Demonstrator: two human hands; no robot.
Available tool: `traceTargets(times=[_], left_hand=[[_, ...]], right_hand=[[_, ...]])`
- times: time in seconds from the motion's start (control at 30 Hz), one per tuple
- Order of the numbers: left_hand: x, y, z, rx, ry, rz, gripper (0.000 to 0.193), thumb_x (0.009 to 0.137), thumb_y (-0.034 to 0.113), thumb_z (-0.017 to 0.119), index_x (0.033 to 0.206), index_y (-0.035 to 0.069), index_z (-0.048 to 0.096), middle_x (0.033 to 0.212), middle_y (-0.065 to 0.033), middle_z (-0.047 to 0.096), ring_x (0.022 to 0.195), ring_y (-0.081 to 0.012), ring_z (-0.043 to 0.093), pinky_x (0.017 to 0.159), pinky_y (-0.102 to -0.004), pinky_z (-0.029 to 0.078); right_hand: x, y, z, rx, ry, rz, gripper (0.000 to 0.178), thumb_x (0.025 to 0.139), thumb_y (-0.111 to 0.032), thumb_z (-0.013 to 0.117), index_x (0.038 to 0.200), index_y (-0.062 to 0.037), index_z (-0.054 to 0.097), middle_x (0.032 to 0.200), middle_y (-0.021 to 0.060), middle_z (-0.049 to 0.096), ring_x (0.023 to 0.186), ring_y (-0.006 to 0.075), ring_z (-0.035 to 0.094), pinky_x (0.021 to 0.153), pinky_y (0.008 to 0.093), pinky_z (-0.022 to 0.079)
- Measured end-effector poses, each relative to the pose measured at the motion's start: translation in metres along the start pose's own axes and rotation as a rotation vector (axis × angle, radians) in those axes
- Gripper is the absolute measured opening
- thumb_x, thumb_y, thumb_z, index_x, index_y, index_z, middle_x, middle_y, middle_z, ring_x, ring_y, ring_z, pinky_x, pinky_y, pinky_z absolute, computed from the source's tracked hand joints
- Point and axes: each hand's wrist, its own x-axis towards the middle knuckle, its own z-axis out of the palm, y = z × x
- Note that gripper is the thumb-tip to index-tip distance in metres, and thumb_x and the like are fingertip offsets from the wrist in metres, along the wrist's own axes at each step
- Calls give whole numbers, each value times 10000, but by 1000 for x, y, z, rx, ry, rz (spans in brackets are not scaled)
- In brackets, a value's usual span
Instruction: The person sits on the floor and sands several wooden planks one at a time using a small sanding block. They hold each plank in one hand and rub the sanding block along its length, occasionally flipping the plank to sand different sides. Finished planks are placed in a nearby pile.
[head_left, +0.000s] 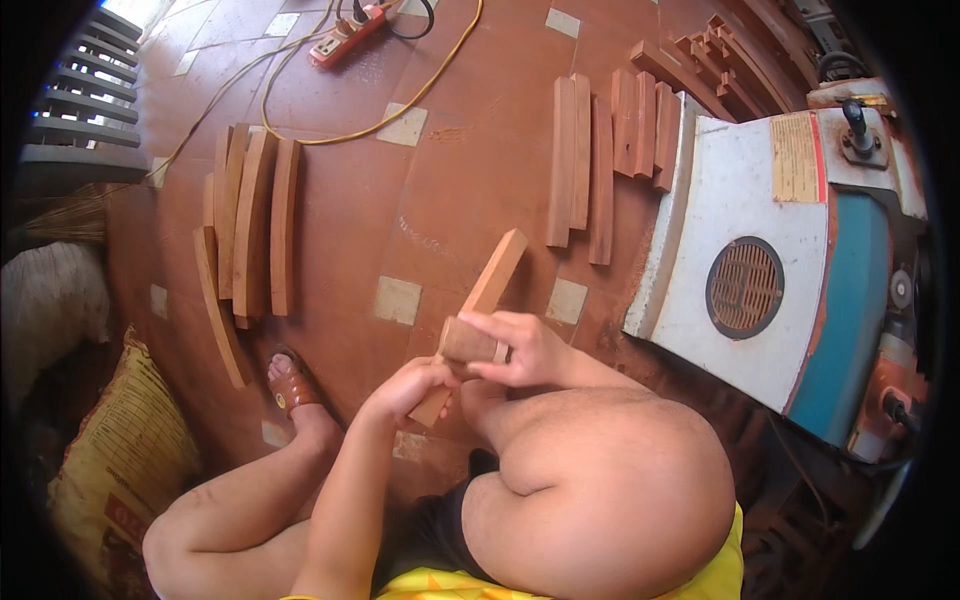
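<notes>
My left hand [412,389] is closed around the lower part of a wooden strip [497,270], which slants up and away to the right in front of my knees. A short brown block [468,341] with a rounded face lies against the strip. My right hand [522,347] grips this block from its right side, thumb on top and fingers below. Whether the block is wood or something wrapped around a core, I cannot tell. Part of the strip is hidden behind the block and my left fingers.
Several wooden strips [254,225] lie on the tiled floor at left, others [571,160] at right. A white and teal machine [745,210] stands at right. An orange power strip [347,38] with a yellow cord [390,124] lies far off. A yellow sack [125,440] sits at left.
</notes>
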Motion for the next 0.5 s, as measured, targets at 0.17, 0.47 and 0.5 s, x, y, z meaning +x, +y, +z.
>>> traceTargets(times=[0.17, 0.47, 0.5], left_hand=[[2, 6, -6, -134, 10, -61, 252, 897, 212, 685, 1062, 26, 644, 754, -96, 670, 545, -195, 631, 532, -306, 535], [8, -8, -12, -403, -132, -107, 245, 919, 227, 657, 1041, 24, 599, 726, -89, 598, 532, -190, 565, 493, -298, 522], [11, -12, -15, -429, -178, -105, 246, 919, 228, 656, 1043, 24, 596, 732, -91, 598, 539, -191, 564, 493, -299, 520]], right_hand=[[10, 80, -20, -146, 379, 253, 668, 920, -270, 840, 1488, -9, 604, 1182, 283, 751, 1050, 396, 768, 880, 428, 623], [-21, 6, 20, -1, 147, 24, 693, 930, -259, 836, 1493, 42, 566, 1211, 295, 737, 1095, 402, 759, 910, 443, 616], [-19, 16, 15, -82, 246, 43, 687, 930, -249, 836, 1491, 43, 567, 1212, 296, 737, 1092, 402, 761, 906, 438, 618]])
